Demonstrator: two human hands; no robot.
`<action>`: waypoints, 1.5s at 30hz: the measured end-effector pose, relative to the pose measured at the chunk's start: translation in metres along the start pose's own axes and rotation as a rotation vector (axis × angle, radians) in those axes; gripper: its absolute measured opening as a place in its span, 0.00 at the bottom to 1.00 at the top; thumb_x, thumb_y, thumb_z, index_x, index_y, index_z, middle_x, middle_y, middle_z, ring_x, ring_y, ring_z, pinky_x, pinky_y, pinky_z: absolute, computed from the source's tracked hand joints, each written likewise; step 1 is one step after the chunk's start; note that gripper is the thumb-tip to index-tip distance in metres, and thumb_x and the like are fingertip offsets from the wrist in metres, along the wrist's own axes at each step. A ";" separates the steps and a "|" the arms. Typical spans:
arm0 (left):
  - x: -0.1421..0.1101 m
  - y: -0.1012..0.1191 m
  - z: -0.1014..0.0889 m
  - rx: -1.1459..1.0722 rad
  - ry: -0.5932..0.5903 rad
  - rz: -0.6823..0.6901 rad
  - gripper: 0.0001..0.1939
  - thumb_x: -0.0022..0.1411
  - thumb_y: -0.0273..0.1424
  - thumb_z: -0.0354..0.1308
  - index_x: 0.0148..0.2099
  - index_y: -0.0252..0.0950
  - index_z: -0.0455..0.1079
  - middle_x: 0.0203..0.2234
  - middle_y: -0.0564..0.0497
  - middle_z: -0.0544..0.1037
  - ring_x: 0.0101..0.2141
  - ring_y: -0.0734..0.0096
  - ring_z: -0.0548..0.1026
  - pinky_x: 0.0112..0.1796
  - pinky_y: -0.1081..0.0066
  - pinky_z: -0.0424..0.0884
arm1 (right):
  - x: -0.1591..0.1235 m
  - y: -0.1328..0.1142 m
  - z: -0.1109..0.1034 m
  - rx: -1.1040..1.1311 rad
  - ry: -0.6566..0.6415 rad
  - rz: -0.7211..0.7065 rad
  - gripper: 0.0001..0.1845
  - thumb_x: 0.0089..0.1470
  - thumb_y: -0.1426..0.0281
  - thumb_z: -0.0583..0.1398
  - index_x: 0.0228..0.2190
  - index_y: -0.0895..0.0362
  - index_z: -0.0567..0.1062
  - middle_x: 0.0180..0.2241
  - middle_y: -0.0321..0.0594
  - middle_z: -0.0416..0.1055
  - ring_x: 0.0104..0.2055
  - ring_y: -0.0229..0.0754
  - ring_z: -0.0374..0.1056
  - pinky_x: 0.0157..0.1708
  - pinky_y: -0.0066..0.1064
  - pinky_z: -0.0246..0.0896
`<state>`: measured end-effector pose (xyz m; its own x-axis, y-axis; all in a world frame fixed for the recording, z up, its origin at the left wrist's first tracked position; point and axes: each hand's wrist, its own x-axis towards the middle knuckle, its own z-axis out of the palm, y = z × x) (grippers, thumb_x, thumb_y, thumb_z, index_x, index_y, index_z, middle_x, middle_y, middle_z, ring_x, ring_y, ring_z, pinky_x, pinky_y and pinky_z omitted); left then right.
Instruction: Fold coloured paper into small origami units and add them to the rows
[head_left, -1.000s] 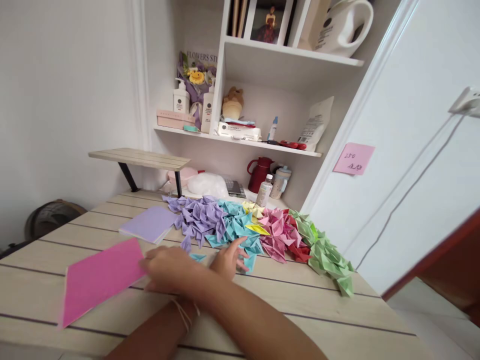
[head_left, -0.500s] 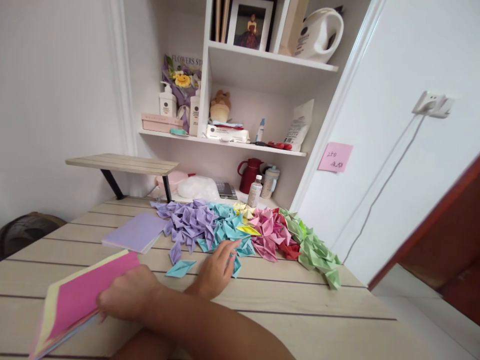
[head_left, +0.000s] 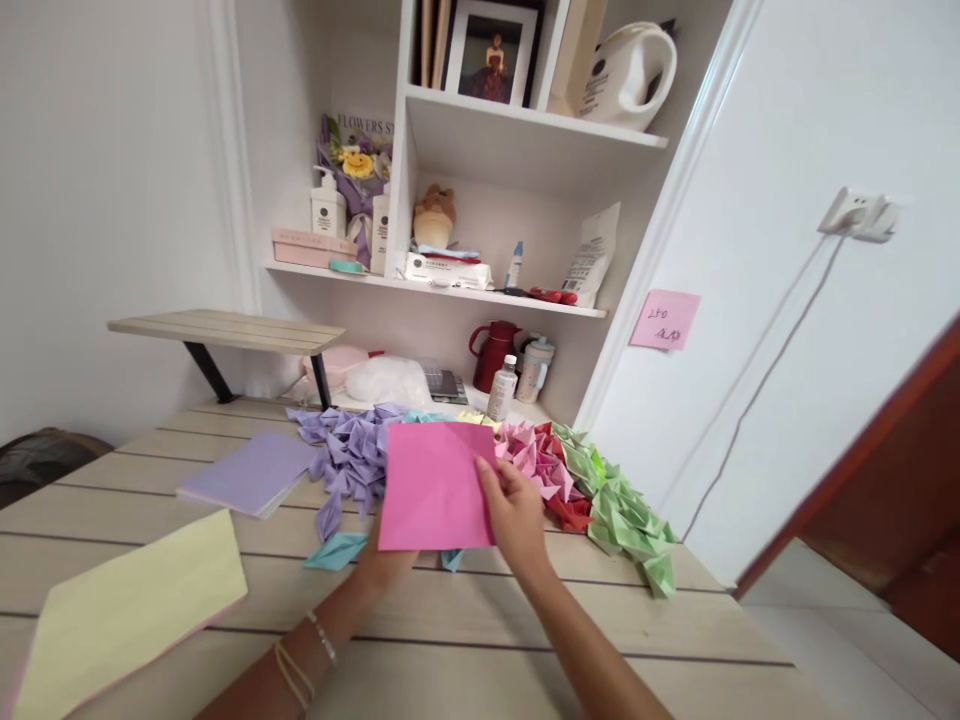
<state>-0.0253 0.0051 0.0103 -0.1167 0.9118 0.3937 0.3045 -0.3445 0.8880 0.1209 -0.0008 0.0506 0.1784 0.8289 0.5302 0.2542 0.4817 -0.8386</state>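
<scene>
A square pink sheet of paper (head_left: 439, 485) is held up over the middle of the table. My right hand (head_left: 517, 515) grips its right edge, thumb on the front face and fingers curled at the side. Behind the sheet's lower left corner is my left hand (head_left: 390, 560); its fingers are hidden by the paper. Just left of that hand lies a folded blue paper piece (head_left: 336, 551). Behind the sheet, folded paper pieces are piled by colour: purple (head_left: 352, 455), pink (head_left: 536, 455) and green (head_left: 634, 520), with blue ones mostly covered.
A stack of paper with a yellow sheet on top (head_left: 135, 610) lies at the front left. Beyond it is a purple paper stack (head_left: 251, 472). A small raised shelf (head_left: 225, 330) stands at the back left. A bottle (head_left: 502, 388) and a red jug (head_left: 493, 352) stand behind the piles.
My right hand has taken the pink sheet off the left stack and brought it right, in front of the piles. A yellow sheet now shows on top there. My arms are no longer crossed.
</scene>
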 end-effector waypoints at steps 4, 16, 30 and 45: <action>0.004 0.003 -0.002 -0.305 -0.140 0.090 0.35 0.47 0.23 0.59 0.58 0.38 0.54 0.38 0.45 0.75 0.36 0.65 0.75 0.36 0.69 0.71 | 0.011 0.034 -0.037 0.182 -0.030 0.177 0.23 0.50 0.56 0.56 0.39 0.62 0.74 0.27 0.40 0.73 0.26 0.40 0.64 0.23 0.27 0.58; 0.018 0.003 -0.009 -0.367 -0.042 -0.038 0.12 0.46 0.34 0.62 0.33 0.34 0.75 0.30 0.47 0.79 0.32 0.63 0.75 0.36 0.66 0.71 | 0.001 0.037 -0.040 0.333 -0.209 0.153 0.35 0.50 0.51 0.53 0.56 0.53 0.56 0.38 0.44 0.71 0.32 0.43 0.70 0.24 0.29 0.64; 0.019 0.002 -0.004 -0.519 0.007 -0.144 0.24 0.43 0.35 0.65 0.42 0.35 0.63 0.30 0.49 0.78 0.25 0.68 0.77 0.27 0.70 0.74 | -0.006 0.040 -0.019 0.425 -0.041 0.297 0.20 0.41 0.56 0.63 0.29 0.60 0.72 0.23 0.39 0.72 0.22 0.39 0.69 0.18 0.26 0.63; 0.017 0.005 -0.004 -0.587 0.035 -0.178 0.26 0.43 0.36 0.65 0.44 0.34 0.62 0.30 0.48 0.79 0.28 0.67 0.77 0.34 0.67 0.74 | -0.013 0.038 -0.019 0.173 -0.225 0.070 0.11 0.45 0.65 0.62 0.31 0.57 0.78 0.32 0.42 0.74 0.32 0.43 0.68 0.26 0.30 0.65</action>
<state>-0.0291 0.0180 0.0225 -0.1517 0.9623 0.2258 -0.2926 -0.2619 0.9197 0.1461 0.0015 0.0147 -0.0308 0.8948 0.4454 0.0796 0.4464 -0.8913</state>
